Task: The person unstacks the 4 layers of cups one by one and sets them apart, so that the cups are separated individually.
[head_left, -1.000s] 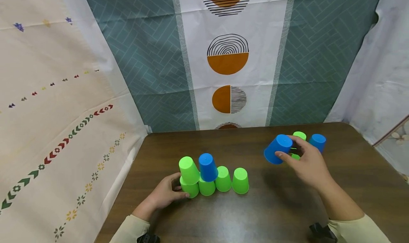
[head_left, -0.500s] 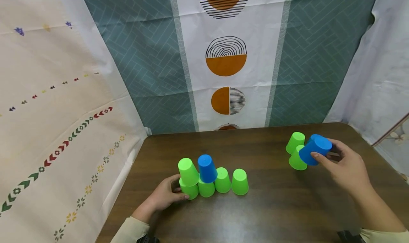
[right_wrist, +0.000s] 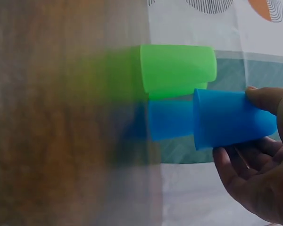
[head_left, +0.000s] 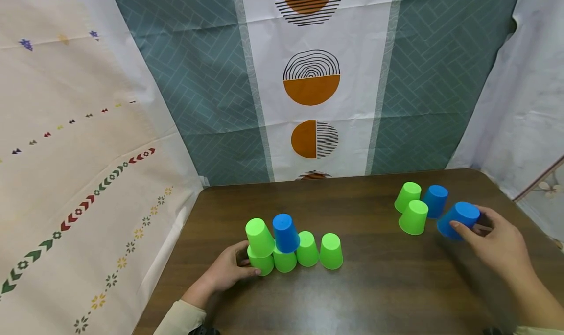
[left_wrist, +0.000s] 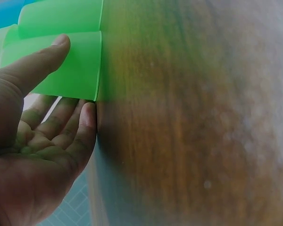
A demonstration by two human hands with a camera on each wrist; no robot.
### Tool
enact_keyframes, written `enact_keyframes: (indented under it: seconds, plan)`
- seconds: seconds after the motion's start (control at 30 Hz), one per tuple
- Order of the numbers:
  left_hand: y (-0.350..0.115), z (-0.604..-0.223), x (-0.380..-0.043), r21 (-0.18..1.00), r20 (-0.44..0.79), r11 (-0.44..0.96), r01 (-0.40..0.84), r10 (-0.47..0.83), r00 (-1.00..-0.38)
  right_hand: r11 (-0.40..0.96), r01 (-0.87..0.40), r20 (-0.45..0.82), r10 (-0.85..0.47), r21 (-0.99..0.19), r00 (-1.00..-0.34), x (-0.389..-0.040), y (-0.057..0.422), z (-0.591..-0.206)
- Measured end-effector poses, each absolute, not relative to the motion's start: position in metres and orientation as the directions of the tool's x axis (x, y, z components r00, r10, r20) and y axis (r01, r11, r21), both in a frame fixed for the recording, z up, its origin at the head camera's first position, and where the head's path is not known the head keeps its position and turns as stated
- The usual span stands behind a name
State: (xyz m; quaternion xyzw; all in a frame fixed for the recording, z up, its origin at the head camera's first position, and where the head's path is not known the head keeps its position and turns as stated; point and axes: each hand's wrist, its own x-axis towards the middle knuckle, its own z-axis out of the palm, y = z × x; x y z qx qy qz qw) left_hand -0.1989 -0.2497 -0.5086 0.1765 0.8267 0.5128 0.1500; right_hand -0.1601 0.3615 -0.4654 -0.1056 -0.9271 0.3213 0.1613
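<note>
My right hand (head_left: 498,239) pinches a blue cup (head_left: 460,219) between thumb and fingers at the table's right side. That cup is upside down and slightly tilted; in the right wrist view its rim (right_wrist: 196,120) stands off the tabletop. Just left of it are another blue cup (head_left: 435,201) and two green cups, one behind (head_left: 407,197) and one in front (head_left: 413,218). My left hand (head_left: 226,269) steadies the leftmost bottom green cup (left_wrist: 68,70), thumb across its front and fingers curled by its side. A green cup (head_left: 260,238) and a blue cup (head_left: 286,233) sit on that row.
The bottom row continues rightward with green cups (head_left: 307,249), the last one (head_left: 331,251) slightly apart. All stand on a brown wooden table (head_left: 352,296). A patterned cloth (head_left: 220,105) hangs behind its far edge, with pale cloths at either side.
My right hand has carried the blue cup rightward, past the green cups and the other blue cup, and lower toward the table. The left hand stays at its green cup.
</note>
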Motion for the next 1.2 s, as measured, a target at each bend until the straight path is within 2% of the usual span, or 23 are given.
enact_keyframes:
  seconds: [0.3,0.8,1.2]
  plan:
    - [-0.25,-0.51,-0.198,0.899,-0.069,0.416,0.134,0.438,-0.896,0.79,0.117,0.153,0.258,-0.601,-0.954,-0.169,0.374,-0.481]
    - [-0.25,-0.505,-0.197,0.898,-0.072,0.418,0.133,0.439,-0.896,0.808,0.052,0.164,0.182,-0.587,-0.969,-0.174,0.373,-0.488]
    - [-0.25,-0.506,-0.198,0.897,-0.082,0.423,0.128,0.444,-0.892,0.817,0.067,0.139,0.178,-0.573,-0.974,-0.175,0.372,-0.49]
